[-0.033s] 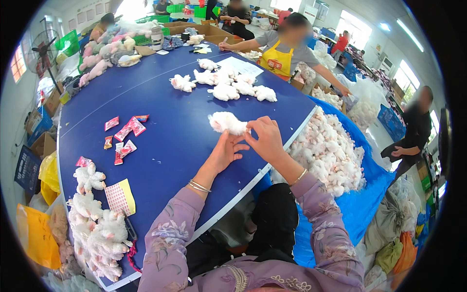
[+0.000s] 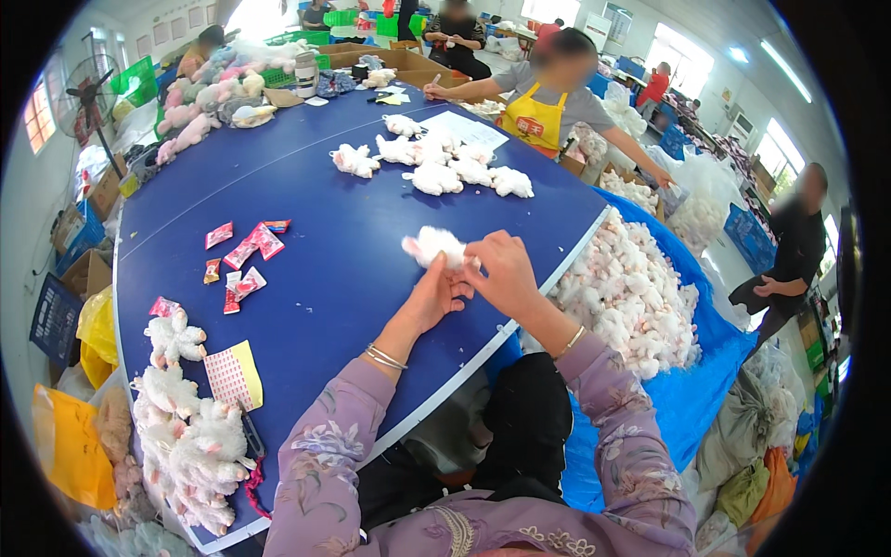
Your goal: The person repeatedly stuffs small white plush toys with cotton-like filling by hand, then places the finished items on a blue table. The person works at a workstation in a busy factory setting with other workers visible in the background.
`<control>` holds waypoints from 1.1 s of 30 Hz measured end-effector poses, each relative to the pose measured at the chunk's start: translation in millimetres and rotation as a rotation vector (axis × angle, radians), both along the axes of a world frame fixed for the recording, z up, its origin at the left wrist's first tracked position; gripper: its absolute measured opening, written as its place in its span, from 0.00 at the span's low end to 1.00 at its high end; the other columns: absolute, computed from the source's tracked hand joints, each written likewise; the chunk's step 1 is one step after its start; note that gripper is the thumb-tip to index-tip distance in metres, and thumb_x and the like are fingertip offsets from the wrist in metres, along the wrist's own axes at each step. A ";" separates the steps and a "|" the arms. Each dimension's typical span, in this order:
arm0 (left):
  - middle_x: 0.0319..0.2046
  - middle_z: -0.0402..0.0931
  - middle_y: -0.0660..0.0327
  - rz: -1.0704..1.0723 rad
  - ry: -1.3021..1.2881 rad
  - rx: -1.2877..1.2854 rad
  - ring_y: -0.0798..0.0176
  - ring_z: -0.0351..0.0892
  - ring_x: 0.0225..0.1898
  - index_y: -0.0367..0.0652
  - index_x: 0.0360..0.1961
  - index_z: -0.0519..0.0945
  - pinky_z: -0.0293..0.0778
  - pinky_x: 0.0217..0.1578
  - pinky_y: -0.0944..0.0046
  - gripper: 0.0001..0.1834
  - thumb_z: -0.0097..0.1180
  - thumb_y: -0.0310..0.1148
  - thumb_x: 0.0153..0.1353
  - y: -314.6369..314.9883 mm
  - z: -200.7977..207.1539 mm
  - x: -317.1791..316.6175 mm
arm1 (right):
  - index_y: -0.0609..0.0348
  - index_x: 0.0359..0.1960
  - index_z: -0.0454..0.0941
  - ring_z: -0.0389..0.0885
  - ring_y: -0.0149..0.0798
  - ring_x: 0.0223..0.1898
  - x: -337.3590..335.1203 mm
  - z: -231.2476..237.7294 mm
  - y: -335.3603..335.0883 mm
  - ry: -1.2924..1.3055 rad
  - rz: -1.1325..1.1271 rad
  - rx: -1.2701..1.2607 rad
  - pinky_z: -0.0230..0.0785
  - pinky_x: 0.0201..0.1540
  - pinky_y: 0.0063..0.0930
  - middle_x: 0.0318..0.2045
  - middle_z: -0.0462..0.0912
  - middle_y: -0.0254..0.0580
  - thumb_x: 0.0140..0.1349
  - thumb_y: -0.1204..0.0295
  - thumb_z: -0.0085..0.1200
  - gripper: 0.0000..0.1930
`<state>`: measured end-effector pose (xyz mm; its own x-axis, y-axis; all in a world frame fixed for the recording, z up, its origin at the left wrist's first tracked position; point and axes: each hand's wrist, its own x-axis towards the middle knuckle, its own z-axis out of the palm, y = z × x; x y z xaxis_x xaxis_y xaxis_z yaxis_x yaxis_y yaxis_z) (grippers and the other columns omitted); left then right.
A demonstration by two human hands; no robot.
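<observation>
A small white plush toy (image 2: 434, 246) with pink parts is held just above the blue table (image 2: 334, 306). My left hand (image 2: 440, 290) grips it from below, its fingers curled round the toy's body. At the toy's right end, the fingertips of my right hand (image 2: 504, 274) pinch a part that they largely hide. Farther back on the table lies a group of similar plush toys (image 2: 434, 178). Another heap of white plush toys (image 2: 190, 455) rests at the near left, beside a sheet of small printed labels (image 2: 234, 375).
Several small wrapped packets (image 2: 243, 252) lie left of my hands. Right of the table, a blue sheet (image 2: 603, 446) holds a large heap of white plush toys (image 2: 631, 297). Across the table sits a co-worker in a yellow apron (image 2: 534, 116). A person in black (image 2: 794, 246) stands at the right.
My fingers have closed in more tightly around the toy, and its pink end shows at a slightly different angle. The whole view has shifted a little.
</observation>
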<state>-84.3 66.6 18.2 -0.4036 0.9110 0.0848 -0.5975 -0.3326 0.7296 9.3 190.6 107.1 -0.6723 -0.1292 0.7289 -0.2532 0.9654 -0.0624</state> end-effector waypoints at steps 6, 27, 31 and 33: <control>0.23 0.68 0.69 0.143 -0.168 -0.078 0.75 0.60 0.18 0.45 0.35 0.74 0.52 0.17 0.76 0.14 0.51 0.45 0.68 -2.4 7.7 0.1 | 0.52 0.32 0.77 0.75 0.37 0.40 0.0 -11.7 -12.0 -0.032 0.070 0.015 0.62 0.40 0.33 0.31 0.79 0.30 0.48 0.73 0.60 0.08; 0.28 0.74 0.66 0.344 0.086 -0.038 0.75 0.69 0.23 0.42 0.40 0.75 0.63 0.21 0.74 0.08 0.59 0.31 0.62 3.5 -4.4 -1.5 | 0.64 0.36 0.78 0.74 0.23 0.28 2.3 -54.1 -21.9 -0.311 -0.053 -1.394 0.64 0.28 0.17 0.27 0.80 0.31 0.59 0.70 0.61 0.10; 0.31 0.75 0.67 0.339 0.069 -0.029 0.75 0.70 0.27 0.43 0.42 0.76 0.64 0.23 0.74 0.09 0.59 0.32 0.62 2.7 1.1 1.5 | 0.63 0.40 0.77 0.74 0.23 0.28 3.3 -56.2 -19.9 -0.263 0.005 -1.389 0.64 0.28 0.15 0.29 0.80 0.32 0.62 0.67 0.59 0.12; 0.32 0.75 0.67 0.322 0.038 -0.041 0.75 0.71 0.28 0.43 0.42 0.76 0.65 0.24 0.75 0.10 0.59 0.32 0.62 1.3 4.3 2.3 | 0.63 0.41 0.77 0.74 0.23 0.28 4.7 -52.1 -18.7 -0.261 0.009 -1.494 0.65 0.29 0.15 0.30 0.80 0.32 0.63 0.68 0.57 0.11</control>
